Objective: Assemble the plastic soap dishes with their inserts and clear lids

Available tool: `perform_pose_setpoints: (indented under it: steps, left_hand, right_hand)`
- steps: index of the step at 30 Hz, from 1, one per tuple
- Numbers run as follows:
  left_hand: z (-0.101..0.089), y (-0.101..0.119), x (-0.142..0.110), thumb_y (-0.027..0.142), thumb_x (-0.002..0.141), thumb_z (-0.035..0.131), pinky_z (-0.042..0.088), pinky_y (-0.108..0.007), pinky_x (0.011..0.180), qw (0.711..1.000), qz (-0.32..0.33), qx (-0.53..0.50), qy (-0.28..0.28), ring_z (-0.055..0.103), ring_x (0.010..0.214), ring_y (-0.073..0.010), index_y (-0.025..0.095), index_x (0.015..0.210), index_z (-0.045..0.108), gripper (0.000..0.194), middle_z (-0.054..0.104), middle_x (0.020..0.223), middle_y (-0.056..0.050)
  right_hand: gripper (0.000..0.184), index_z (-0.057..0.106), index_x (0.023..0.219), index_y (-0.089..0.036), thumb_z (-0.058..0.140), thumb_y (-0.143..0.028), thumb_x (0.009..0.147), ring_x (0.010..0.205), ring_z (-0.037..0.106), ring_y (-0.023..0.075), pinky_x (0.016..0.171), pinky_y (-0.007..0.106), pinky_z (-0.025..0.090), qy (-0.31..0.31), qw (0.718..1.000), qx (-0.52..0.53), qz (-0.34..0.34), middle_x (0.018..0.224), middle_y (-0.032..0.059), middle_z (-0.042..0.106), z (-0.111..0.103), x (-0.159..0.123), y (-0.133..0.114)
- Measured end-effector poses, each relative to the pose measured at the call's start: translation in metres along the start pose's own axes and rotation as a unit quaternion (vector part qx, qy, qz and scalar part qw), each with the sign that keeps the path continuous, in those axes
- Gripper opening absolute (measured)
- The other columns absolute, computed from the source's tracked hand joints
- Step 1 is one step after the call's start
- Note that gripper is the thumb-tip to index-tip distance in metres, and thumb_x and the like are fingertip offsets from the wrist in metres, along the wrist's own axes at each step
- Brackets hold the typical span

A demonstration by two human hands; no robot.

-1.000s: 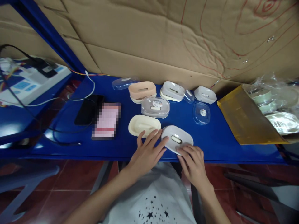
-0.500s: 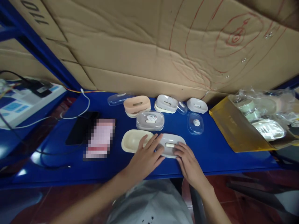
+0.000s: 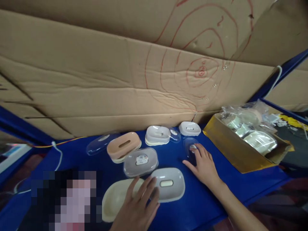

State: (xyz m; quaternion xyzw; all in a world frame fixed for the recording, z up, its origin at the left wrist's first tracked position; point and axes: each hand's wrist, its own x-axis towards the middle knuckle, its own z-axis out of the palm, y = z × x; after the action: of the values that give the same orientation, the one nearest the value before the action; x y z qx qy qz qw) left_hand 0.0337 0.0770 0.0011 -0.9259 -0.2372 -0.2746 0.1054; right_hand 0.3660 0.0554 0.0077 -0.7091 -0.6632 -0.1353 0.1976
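Note:
My left hand (image 3: 141,200) lies over the cream oval base (image 3: 112,197), fingers spread, the fingertips at the left edge of a grey soap dish (image 3: 172,183). The dish has a pale oblong slot. To the right, my right hand (image 3: 204,163) reaches over a clear lid (image 3: 188,148) with a round sticker. Its fingers and thumb are apart; the index fingertip is at the sticker. The fingers hide part of the lid. Just behind the cream base sits another grey dish (image 3: 131,163) under a clear stickered cover.
Farther back are a peach dish (image 3: 120,146), a white dish (image 3: 154,136) on a cream base, another white dish (image 3: 190,128), and loose clear lids (image 3: 98,144). A cardboard box (image 3: 231,154) of bagged dishes stands right. Cardboard (image 3: 96,96) walls the back. A blurred-out phone (image 3: 74,199) lies left.
My right hand has left the grey dish and moved right and away to the clear lid. My left hand stays by the cream base and grey dish. The view has shifted right.

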Motion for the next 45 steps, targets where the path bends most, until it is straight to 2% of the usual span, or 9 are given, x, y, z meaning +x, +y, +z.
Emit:
perform_pose_setpoints:
  steps: [3, 7, 11, 14, 19, 24, 29, 38, 45]
  left_hand:
    - [0.000, -0.003, -0.003, 0.038, 0.106, 0.063, 0.010, -0.058, 0.136, 1.000, 0.001, -0.016, 0.021, 0.061, 0.135, -0.0274, 0.021, 0.118, 0.077, 0.025, 0.075, 0.137, -0.009]
    - [0.000, -0.005, -0.003, 0.038, 0.103, 0.070, 0.009, -0.058, 0.137, 0.999, -0.014, -0.036, 0.026, 0.063, 0.131, -0.0255, 0.023, 0.118, 0.078, 0.023, 0.076, 0.135, -0.006]
    - [-0.001, -0.009, -0.002, 0.039, 0.102, 0.072, 0.011, -0.056, 0.137, 0.998, -0.024, -0.049, 0.021, 0.063, 0.131, -0.0239, 0.024, 0.121, 0.078, 0.024, 0.076, 0.135, -0.005]
    - [-0.007, -0.010, 0.002, 0.038, 0.104, 0.070, 0.012, -0.054, 0.136, 0.998, -0.037, -0.051, -0.010, 0.062, 0.132, -0.0239, 0.023, 0.123, 0.076, 0.025, 0.075, 0.137, -0.005]
    - [-0.020, -0.010, 0.010, 0.027, 0.106, 0.065, 0.039, -0.047, 0.124, 0.995, -0.045, -0.081, -0.049, 0.064, 0.131, -0.0246, 0.019, 0.126, 0.070, 0.022, 0.074, 0.135, -0.009]
    - [-0.022, -0.012, 0.010, 0.023, 0.101, 0.070, 0.060, -0.045, 0.103, 0.991, -0.074, -0.108, -0.037, 0.069, 0.122, -0.0277, 0.017, 0.125, 0.063, 0.026, 0.071, 0.124, -0.016]
    - [-0.024, -0.012, 0.009, 0.024, 0.102, 0.071, 0.064, -0.045, 0.099, 0.985, -0.074, -0.144, -0.052, 0.068, 0.121, -0.0291, 0.017, 0.146, 0.055, 0.048, 0.066, 0.134, -0.018]
    - [-0.028, -0.019, 0.006, 0.012, 0.104, 0.061, 0.059, -0.048, 0.109, 0.978, -0.047, -0.187, -0.079, 0.054, 0.148, -0.0351, 0.015, 0.144, 0.058, 0.040, 0.057, 0.154, -0.023]
    - [-0.029, -0.022, 0.006, 0.008, 0.101, 0.063, 0.057, -0.046, 0.115, 0.970, -0.057, -0.215, -0.100, 0.049, 0.154, -0.0341, 0.014, 0.142, 0.058, 0.041, 0.040, 0.169, -0.025]
  right_hand:
    - [0.049, 0.060, 0.117, -0.022, 0.063, -0.067, 0.099, 0.131, 0.063, 0.0423, 0.099, 0.060, 0.059, -0.009, 0.999, 0.021, 0.036, 0.131, 0.0189, 0.067, 0.011, 0.006, 0.006]
    - [0.021, 0.056, 0.113, -0.026, 0.058, -0.045, 0.104, 0.148, 0.052, 0.0366, 0.118, 0.062, 0.048, -0.065, 0.990, 0.122, -0.017, 0.138, 0.0151, 0.061, 0.012, -0.007, 0.015]
    - [0.045, 0.054, 0.134, -0.028, 0.065, -0.054, 0.099, 0.152, 0.045, 0.0434, 0.116, 0.076, 0.042, -0.085, 0.990, 0.109, 0.005, 0.154, 0.0158, 0.051, 0.009, -0.013, 0.025]
    - [0.056, 0.053, 0.141, -0.029, 0.069, -0.060, 0.097, 0.140, 0.058, 0.0415, 0.107, 0.068, 0.053, -0.077, 0.988, 0.127, 0.033, 0.152, 0.0168, 0.053, -0.004, -0.006, 0.028]
    - [0.056, 0.051, 0.143, -0.026, 0.074, -0.043, 0.095, 0.144, 0.055, 0.0339, 0.112, 0.052, 0.054, -0.121, 0.952, 0.241, -0.143, 0.156, 0.0174, 0.050, -0.041, 0.019, 0.011]
    - [0.057, 0.054, 0.141, -0.021, 0.077, -0.034, 0.090, 0.148, 0.051, 0.0339, 0.118, 0.053, 0.049, -0.166, 0.879, 0.309, -0.324, 0.156, 0.0181, 0.052, -0.034, 0.034, -0.027]
    - [0.053, 0.059, 0.139, -0.019, 0.075, -0.043, 0.095, 0.152, 0.046, 0.0364, 0.118, 0.058, 0.048, -0.154, 0.871, 0.295, -0.363, 0.155, 0.0194, 0.055, -0.013, 0.020, -0.041]
    - [0.050, 0.066, 0.139, -0.015, 0.079, -0.036, 0.096, 0.149, 0.050, 0.0315, 0.131, 0.055, 0.037, -0.113, 0.851, 0.233, -0.456, 0.142, 0.0141, 0.068, -0.019, 0.019, -0.038]
    - [0.048, 0.065, 0.141, -0.015, 0.075, -0.038, 0.100, 0.155, 0.045, 0.0326, 0.133, 0.057, 0.034, -0.143, 0.854, 0.246, -0.435, 0.148, 0.0151, 0.065, -0.019, 0.018, -0.040]
